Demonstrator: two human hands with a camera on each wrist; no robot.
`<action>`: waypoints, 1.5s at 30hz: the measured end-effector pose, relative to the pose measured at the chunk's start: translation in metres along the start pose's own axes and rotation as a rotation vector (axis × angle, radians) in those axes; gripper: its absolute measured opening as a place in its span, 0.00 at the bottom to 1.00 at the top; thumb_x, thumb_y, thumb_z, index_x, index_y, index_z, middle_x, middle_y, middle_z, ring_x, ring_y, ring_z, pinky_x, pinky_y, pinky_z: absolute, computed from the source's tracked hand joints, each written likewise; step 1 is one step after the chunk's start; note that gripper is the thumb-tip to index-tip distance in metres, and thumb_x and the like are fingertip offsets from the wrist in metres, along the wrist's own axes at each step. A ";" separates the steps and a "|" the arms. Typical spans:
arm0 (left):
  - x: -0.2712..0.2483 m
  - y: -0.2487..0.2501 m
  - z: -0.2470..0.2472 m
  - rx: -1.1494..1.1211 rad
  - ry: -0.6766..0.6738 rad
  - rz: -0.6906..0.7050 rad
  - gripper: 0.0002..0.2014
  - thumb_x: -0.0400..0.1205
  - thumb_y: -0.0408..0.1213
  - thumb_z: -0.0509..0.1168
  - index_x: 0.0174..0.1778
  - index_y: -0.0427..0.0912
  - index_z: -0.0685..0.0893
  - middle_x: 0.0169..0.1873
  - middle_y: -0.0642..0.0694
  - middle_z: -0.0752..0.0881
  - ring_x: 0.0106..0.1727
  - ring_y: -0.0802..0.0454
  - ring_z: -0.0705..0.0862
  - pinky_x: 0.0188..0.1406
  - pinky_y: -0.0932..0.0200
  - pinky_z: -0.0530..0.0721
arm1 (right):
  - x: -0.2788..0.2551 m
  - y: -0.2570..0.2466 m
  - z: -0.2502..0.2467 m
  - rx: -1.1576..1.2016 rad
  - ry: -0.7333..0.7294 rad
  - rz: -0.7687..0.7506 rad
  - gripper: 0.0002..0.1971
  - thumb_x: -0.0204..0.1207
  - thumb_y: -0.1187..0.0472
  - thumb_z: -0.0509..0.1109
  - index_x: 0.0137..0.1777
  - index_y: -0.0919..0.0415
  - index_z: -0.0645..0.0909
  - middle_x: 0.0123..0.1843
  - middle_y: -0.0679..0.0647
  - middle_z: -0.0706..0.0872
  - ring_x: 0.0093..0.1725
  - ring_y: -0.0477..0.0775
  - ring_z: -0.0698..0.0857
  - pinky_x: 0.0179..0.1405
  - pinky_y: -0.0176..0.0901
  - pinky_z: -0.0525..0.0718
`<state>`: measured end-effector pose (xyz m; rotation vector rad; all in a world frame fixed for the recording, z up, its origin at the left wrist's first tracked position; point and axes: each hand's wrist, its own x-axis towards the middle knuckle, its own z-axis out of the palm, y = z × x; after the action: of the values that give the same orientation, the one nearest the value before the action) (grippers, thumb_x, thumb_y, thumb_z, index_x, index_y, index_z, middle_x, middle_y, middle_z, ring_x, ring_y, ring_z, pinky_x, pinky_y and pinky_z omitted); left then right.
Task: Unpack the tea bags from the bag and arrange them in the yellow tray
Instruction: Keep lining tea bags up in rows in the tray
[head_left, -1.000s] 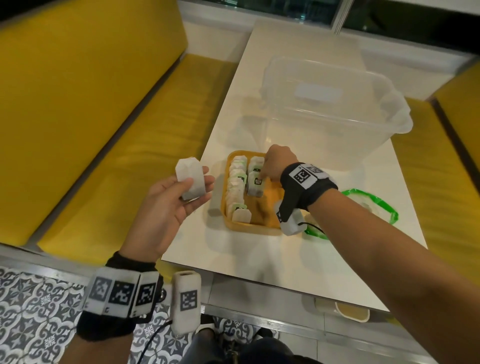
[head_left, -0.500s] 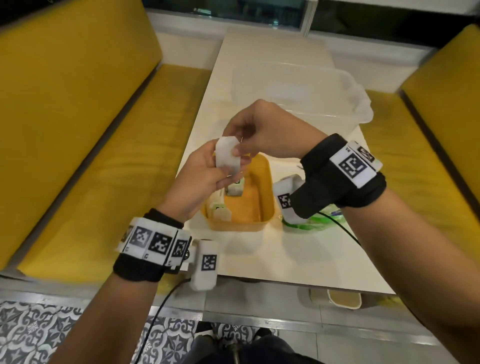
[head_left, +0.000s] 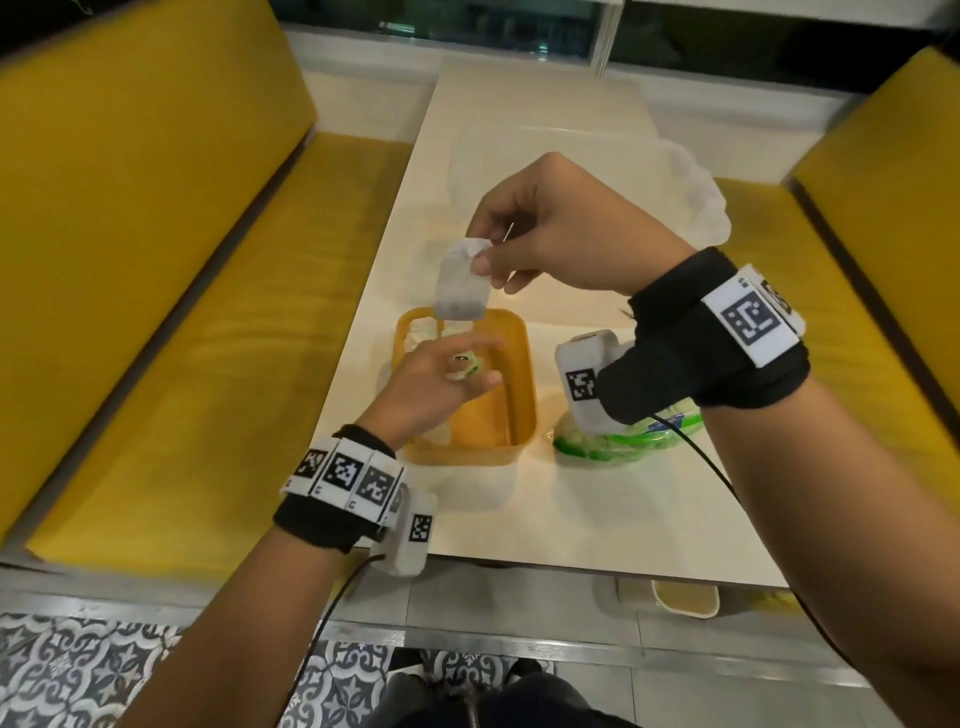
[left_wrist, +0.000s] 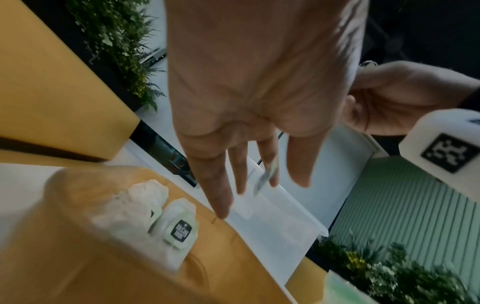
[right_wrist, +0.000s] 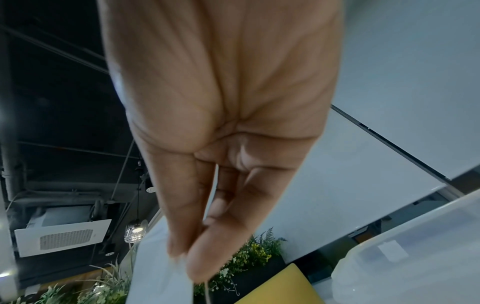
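The yellow tray (head_left: 519, 415) sits on the white table (head_left: 519, 519) and serves as the reference point.

Right hand (head_left: 561, 228): raised above the far end of the tray. Thumb and fingertips pinch the crumpled top edge of one tea bag (head_left: 461, 291), which hangs free above the tray's far rim. In the right wrist view the fingertips (right_wrist: 197, 261) press together on the white paper.

Left hand (head_left: 436, 384): positioned over the tray's left half, fingers spread and nearly straight. One small green-and-white tag (head_left: 464, 366) lies against its fingers; in the left wrist view the tag (left_wrist: 265, 179) shows between two fingers. Whether it is pinched cannot be told.

Tray contents: white tea bags (left_wrist: 145, 209) stand in a row along the tray's left side. The count cannot be told, as the left hand covers part of the row. One bag's tag with a dark label (left_wrist: 182, 231) faces the left wrist camera.

One green plastic bag (head_left: 623, 441) lies on the table just right of the tray. One clear plastic tub (head_left: 691, 192) stands beyond the tray.
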<state>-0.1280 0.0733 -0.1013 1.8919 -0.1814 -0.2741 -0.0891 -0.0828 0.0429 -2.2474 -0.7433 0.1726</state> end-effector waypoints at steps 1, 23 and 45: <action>0.000 -0.003 0.002 -0.015 0.023 -0.018 0.12 0.81 0.40 0.72 0.57 0.60 0.87 0.59 0.58 0.84 0.62 0.53 0.84 0.60 0.51 0.86 | 0.000 0.001 -0.001 0.010 0.006 0.009 0.07 0.75 0.69 0.75 0.50 0.72 0.87 0.38 0.61 0.87 0.33 0.48 0.88 0.37 0.37 0.89; -0.011 0.000 -0.025 -0.060 -0.023 -0.044 0.17 0.86 0.23 0.56 0.52 0.47 0.86 0.35 0.50 0.85 0.34 0.62 0.84 0.35 0.67 0.84 | -0.010 0.047 0.071 -0.063 -0.087 0.068 0.03 0.72 0.68 0.76 0.44 0.63 0.89 0.40 0.55 0.89 0.33 0.46 0.85 0.34 0.32 0.83; -0.008 -0.016 -0.026 -0.090 0.107 0.064 0.13 0.84 0.33 0.66 0.63 0.48 0.85 0.55 0.51 0.90 0.60 0.57 0.87 0.63 0.57 0.83 | -0.002 0.078 0.085 0.152 0.161 0.248 0.02 0.75 0.71 0.73 0.42 0.66 0.84 0.35 0.55 0.82 0.32 0.52 0.88 0.33 0.37 0.88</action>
<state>-0.1291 0.1043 -0.1079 1.8030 -0.1544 -0.1348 -0.0833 -0.0743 -0.0721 -2.1722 -0.3529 0.1586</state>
